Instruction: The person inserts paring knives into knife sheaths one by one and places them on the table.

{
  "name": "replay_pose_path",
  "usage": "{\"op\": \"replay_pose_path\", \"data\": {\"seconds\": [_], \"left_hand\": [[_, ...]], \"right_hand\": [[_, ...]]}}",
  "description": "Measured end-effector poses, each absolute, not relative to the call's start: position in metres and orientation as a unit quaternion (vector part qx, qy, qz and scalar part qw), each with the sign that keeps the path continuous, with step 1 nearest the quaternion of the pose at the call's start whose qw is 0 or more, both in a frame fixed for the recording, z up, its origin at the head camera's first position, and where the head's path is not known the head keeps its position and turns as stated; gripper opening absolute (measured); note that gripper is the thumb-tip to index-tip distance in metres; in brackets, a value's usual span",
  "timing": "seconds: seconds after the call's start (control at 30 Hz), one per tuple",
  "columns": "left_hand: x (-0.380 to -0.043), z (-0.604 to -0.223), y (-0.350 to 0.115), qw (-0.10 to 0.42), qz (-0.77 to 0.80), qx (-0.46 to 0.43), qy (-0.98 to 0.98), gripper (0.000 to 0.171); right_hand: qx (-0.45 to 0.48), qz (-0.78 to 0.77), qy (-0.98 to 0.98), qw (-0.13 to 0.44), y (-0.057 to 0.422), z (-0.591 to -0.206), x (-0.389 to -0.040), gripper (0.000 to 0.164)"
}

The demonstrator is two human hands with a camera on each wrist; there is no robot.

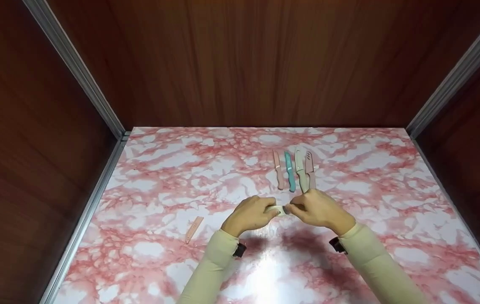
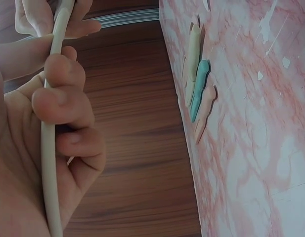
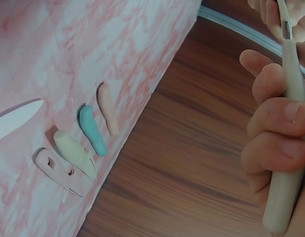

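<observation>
Near the table's middle, my left hand [image 1: 253,215] grips a slim cream blade sheath [image 2: 51,168], its fingers curled round it. My right hand [image 1: 321,213] holds a knife by its cream handle [image 3: 285,168], fingers wrapped about it. In the right wrist view, a short stretch of metal blade [image 3: 288,30] shows between handle and sheath; the rest of the blade is hidden. Both hands face each other above the table, with the knife and sheath in line between them.
Beyond the hands lie a pink knife [image 1: 279,173], a teal knife [image 1: 290,173], a pale green knife [image 1: 300,169] and a pale pink one with slots [image 1: 310,162]. A pink sheath [image 1: 194,230] lies left. A white blade [image 3: 19,118] shows on the table. Wood panels [image 1: 240,63] enclose it.
</observation>
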State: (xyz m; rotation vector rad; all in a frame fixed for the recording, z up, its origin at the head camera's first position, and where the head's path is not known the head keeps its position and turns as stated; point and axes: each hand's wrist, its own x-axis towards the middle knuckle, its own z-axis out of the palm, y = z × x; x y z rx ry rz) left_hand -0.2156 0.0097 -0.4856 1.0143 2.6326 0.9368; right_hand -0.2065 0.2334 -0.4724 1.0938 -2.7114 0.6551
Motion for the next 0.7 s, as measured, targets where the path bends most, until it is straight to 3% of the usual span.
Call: {"op": "replay_pose_path", "data": {"seconds": [0.7], "left_hand": [[-0.2162, -0.4854, 0.0125, 0.086, 0.316, 0.340, 0.882, 0.032]], "right_hand": [[0.368, 0.212, -0.903, 0.071, 0.2305, -0.4733, -0.2074, 0.027]]}}
